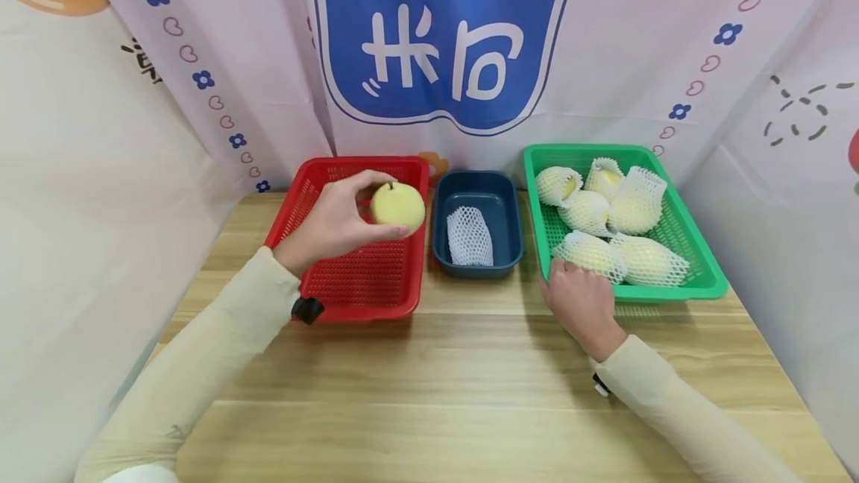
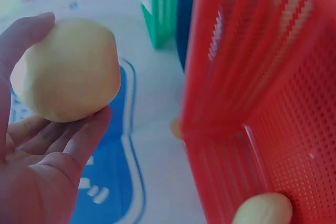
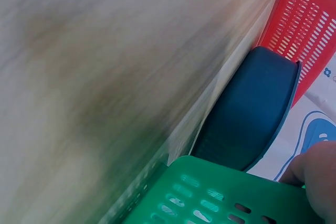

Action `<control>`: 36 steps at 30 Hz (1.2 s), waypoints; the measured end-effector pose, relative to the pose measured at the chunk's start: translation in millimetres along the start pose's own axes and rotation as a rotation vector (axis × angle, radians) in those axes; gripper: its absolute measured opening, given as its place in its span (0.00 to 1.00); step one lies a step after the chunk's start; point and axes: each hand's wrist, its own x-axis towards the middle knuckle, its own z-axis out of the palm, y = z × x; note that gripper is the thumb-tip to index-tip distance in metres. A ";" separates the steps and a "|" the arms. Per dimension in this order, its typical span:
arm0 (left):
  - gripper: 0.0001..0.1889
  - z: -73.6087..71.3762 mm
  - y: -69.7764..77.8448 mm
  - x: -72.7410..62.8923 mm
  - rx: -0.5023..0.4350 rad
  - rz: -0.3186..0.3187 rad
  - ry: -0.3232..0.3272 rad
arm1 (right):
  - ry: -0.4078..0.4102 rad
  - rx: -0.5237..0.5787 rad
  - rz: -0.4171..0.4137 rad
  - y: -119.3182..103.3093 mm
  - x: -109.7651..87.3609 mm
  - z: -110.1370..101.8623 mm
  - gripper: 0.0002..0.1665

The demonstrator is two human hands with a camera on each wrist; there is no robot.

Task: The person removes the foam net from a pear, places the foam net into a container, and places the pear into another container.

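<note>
My left hand (image 1: pixel 338 216) grips a round yellow pear (image 1: pixel 397 206) above the red basket (image 1: pixel 365 311), thumb on the near side and fingers behind it. The pear is bare, with a short stem on top. In the left wrist view a second pear (image 2: pixel 264 209) lies inside the red basket; my left hand and forearm hide it in the head view. My right hand (image 1: pixel 580 304) holds the near left corner of the green basket (image 1: pixel 671 293), fingers curled at its rim. Several pears in white foam nets (image 1: pixel 584 211) lie in the green basket.
Between the baskets stands a small dark blue bin (image 1: pixel 478 272) with a white foam net (image 1: pixel 470 237) in it. All three containers stand at the back of the wooden table (image 1: pixel 470 379), close to a printed cloth (image 1: pixel 429 125). Cloth walls rise on both sides.
</note>
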 end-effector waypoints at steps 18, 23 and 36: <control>0.40 18.5 -78.9 81.4 0.113 -0.245 -0.046 | 0.030 -0.042 -0.046 -2.3 7.2 5.9 0.26; 0.38 25.9 -90.8 95.4 0.131 -0.285 -0.072 | 0.025 -0.062 -0.041 -0.6 9.3 5.6 0.27; 0.39 54.1 -121.3 117.2 0.185 -0.361 -0.110 | 0.067 -0.084 -0.031 5.6 1.5 8.7 0.27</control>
